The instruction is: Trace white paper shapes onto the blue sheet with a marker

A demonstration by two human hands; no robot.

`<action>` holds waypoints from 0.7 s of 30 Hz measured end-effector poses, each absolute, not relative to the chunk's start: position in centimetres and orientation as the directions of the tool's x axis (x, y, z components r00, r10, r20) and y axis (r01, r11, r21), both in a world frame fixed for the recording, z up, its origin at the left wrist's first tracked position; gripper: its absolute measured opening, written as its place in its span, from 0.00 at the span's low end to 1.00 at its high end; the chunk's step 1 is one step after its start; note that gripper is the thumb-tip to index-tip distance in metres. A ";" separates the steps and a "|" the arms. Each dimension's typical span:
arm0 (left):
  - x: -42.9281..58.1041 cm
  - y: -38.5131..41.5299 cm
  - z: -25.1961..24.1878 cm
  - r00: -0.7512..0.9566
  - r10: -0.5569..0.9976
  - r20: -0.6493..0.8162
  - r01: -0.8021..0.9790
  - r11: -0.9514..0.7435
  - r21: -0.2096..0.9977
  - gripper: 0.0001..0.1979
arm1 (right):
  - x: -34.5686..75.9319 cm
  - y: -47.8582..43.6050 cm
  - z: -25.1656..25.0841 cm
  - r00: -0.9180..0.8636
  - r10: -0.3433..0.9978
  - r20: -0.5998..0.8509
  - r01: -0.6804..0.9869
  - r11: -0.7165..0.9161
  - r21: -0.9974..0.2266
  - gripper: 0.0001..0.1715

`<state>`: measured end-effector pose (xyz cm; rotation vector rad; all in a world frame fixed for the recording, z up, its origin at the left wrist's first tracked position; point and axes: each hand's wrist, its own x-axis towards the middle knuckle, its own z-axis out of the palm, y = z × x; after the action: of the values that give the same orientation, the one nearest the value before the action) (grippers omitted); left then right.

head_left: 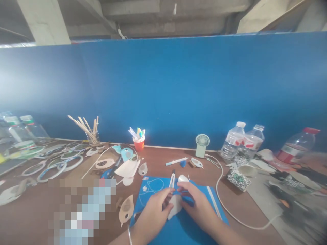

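A small white piece (175,206), paper-like and rounded, is between my two hands above a blue sheet (150,185). My left hand (154,211) pinches its left edge between thumb and fingers. From the other side, the curled fingers of my right hand (194,202) close on its right edge. Just beyond my fingertips lie a slim white tool (172,180) with a dark tip, perhaps a craft knife, and another curved white piece (183,178). White outlines are drawn on the sheet's upper left. A white strip (214,201) lies along its right side.
Bird-shaped cutouts (126,208) lie left of the sheet, with white rings (48,172) farther left. Behind stand a red cup of markers (139,144), a small fan (201,144) and bottles (233,141). The fan's white cable (219,194) loops right of the sheet. A blue partition (163,85) backs the table.
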<state>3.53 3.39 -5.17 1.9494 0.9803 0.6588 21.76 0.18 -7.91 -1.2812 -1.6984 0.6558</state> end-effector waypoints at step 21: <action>2.9 3.4 -4.9 0.436 0.868 0.237 0.398 -0.422 0.814 0.27 | 21.3 -0.3 -7.2 -0.089 0.988 0.129 0.029 0.132 -0.991 0.17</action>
<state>2.94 3.40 -4.86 2.0038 1.0625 0.8753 21.28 -0.29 -7.18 -1.0947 -1.3574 1.1576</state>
